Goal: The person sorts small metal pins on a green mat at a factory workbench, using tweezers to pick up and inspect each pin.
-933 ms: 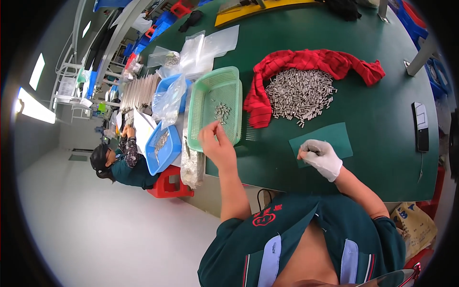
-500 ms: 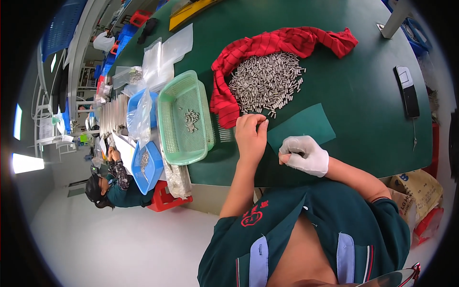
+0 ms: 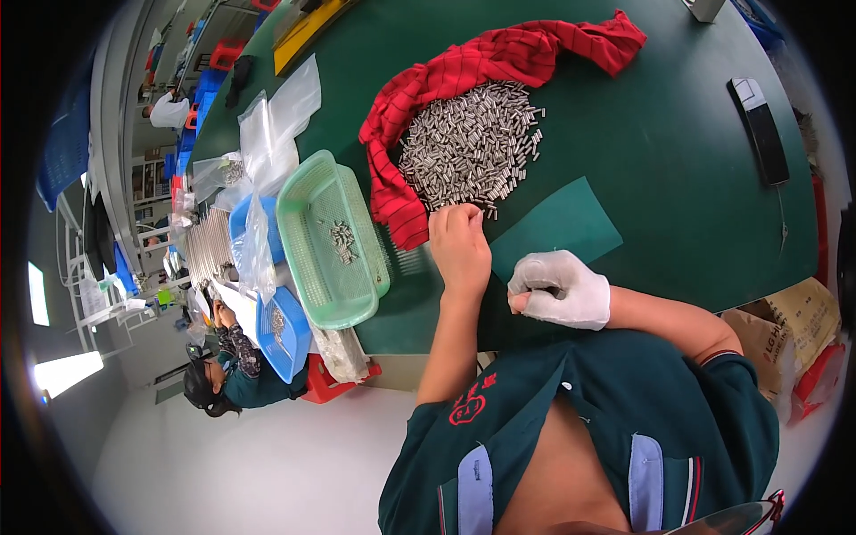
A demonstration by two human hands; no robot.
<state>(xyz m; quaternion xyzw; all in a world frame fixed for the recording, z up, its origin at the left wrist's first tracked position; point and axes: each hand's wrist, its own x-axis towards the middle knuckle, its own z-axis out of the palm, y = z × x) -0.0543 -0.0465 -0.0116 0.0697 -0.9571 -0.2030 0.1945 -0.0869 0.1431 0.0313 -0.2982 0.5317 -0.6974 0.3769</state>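
Nearest the shirt, the gloved right hand is held over the near part of the table, its thumb and fingers curled into a narrow ring; whether anything is gripped there cannot be told. Just beyond it, the green sheet is laid flat. Slightly farther forward, the bare left hand is placed at the near edge of the pile of pins, its fingers bunched close together; whether a pin is pinched between them cannot be told. To the left, the basket is seen with only a small cluster of pins on its floor. By that share, the work is judged to be at an early stage: a few pins are set in the basket, while by far the greater part is left in the pile, which is bordered on its left and far sides by the red cloth. As for writing, red characters and a small badge are borne on the shirt, and bold print on the sack to the right; on the phone, farther off, nothing can be read, and no label is made out on the basket
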